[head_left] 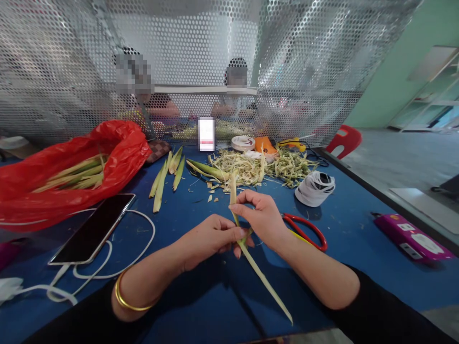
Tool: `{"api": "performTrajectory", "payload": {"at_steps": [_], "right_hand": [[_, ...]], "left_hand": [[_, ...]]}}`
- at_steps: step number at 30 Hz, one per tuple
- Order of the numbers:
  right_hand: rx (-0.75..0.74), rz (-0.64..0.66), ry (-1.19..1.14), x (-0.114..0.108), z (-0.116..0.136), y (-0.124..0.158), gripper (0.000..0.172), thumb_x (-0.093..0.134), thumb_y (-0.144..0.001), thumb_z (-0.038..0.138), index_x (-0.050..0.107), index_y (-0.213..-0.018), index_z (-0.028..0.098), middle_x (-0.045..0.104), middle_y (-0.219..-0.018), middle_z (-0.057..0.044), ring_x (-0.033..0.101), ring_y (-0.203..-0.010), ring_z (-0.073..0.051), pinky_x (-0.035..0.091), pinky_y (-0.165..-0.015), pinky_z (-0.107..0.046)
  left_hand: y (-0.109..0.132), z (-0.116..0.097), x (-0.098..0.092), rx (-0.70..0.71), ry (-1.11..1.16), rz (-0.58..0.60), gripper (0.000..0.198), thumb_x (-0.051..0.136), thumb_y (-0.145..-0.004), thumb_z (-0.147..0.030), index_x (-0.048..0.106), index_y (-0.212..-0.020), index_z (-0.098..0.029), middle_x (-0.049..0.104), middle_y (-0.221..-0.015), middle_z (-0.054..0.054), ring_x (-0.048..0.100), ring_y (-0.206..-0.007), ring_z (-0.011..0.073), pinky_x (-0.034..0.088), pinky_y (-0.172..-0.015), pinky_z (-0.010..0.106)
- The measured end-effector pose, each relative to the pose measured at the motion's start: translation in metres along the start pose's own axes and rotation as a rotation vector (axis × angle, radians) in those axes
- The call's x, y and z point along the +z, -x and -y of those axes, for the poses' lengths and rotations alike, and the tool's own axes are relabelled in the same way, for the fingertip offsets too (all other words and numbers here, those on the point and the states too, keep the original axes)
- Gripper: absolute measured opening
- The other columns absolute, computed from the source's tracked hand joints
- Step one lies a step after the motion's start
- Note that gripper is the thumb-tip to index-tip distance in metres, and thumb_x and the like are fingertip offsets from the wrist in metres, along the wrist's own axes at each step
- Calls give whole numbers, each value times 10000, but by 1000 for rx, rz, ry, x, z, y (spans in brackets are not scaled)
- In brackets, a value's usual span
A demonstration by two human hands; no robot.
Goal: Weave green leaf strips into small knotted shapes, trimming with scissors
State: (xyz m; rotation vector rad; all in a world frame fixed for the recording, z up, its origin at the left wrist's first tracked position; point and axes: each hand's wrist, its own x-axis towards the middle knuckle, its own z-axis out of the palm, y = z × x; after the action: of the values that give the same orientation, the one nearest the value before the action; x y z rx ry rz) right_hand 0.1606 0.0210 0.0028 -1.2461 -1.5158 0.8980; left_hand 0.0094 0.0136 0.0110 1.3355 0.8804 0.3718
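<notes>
Over the blue table (201,296), both my hands hold one long pale green stalk (263,282). My left hand (210,239) is closed round its middle. My right hand (260,215) pinches its upper part, just below the tip that points away from me. The stalk's lower end slants toward me on the right. Red-handled scissors (310,231) lie just behind my right wrist. A pile of stripped husk shreds (258,167) lies beyond my hands.
A red plastic bag (68,177) with several stalks lies at the left, a few peeled stalks (167,177) beside it. A phone (95,227) on a white cable, a white cap (314,188) and a pink box (412,236) lie about. Two people sit behind a perforated screen (201,62).
</notes>
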Motion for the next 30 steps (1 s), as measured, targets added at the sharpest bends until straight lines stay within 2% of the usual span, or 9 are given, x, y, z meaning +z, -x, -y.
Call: {"api": "performTrajectory", "payload": {"at_steps": [6,9,12,14,15,17,20,24,30], "right_hand": [[-132,-85,113,4,-1,3,123,587,-765,214,559,-647,191,559,-674,16,525,-666,-138,402,-652,-256],[-274,-141,156,-1,-1,-1,52,581,-790,214,599,-746,193,618,-818,-18,566,-804,-167,421,-751,-279],[-363,-306,214,-10,1,-5,98,572,-822,271,609,-766,199,621,-854,-35,556,-855,-185,407,-801,-305],[-285,-333,204,-14,1,-7,274,533,-852,344,570,-628,190,562,-671,-11,527,-699,-164,406,-711,-294],[-203,-265,186,-14,1,-8,346,531,-849,387,555,-569,185,528,-597,-2,504,-633,-154,399,-661,-288],[-20,-34,52,-11,-2,-10,373,555,-818,456,603,-584,170,543,-563,-5,503,-591,-148,397,-616,-279],[146,245,-312,-1,-8,-9,353,615,-770,478,627,-646,148,580,-602,-17,543,-611,-156,421,-633,-284],[238,180,-542,8,-14,-3,286,736,-676,387,600,-597,148,553,-562,12,517,-551,-121,413,-609,-263],[243,75,-540,10,-17,0,301,728,-680,400,606,-572,147,543,-498,12,499,-495,-117,400,-539,-251]], "left_hand": [[0,2,1,4,16,29,306,594,-767,-404,743,-788,-137,597,-539,11,312,-451,69,212,-463,211],[-1,2,0,-36,101,-65,309,627,-745,-417,730,-753,-125,589,-543,7,364,-459,58,223,-461,192],[-2,-1,-4,-58,248,-217,331,631,-735,-451,722,-790,-138,586,-571,-2,398,-462,49,233,-455,178],[-1,-4,-7,-27,312,-303,340,638,-723,-462,719,-797,-141,577,-572,-4,406,-463,53,245,-447,177],[-1,-4,-9,-6,333,-334,347,641,-718,-469,716,-793,-139,571,-569,-4,409,-463,56,247,-441,179],[-1,-3,-11,43,361,-360,378,643,-710,-497,707,-779,-132,563,-564,-1,412,-459,61,234,-423,183],[-4,3,-13,89,367,-324,434,615,-716,-547,685,-739,-119,574,-566,7,409,-449,61,225,-422,186],[-8,11,-11,109,313,-317,416,600,-723,-537,667,-706,-127,564,-536,-9,415,-439,67,231,-430,192],[-5,7,-8,112,253,-283,359,630,-679,-473,699,-691,-121,544,-475,-20,384,-414,70,257,-453,210]]}}
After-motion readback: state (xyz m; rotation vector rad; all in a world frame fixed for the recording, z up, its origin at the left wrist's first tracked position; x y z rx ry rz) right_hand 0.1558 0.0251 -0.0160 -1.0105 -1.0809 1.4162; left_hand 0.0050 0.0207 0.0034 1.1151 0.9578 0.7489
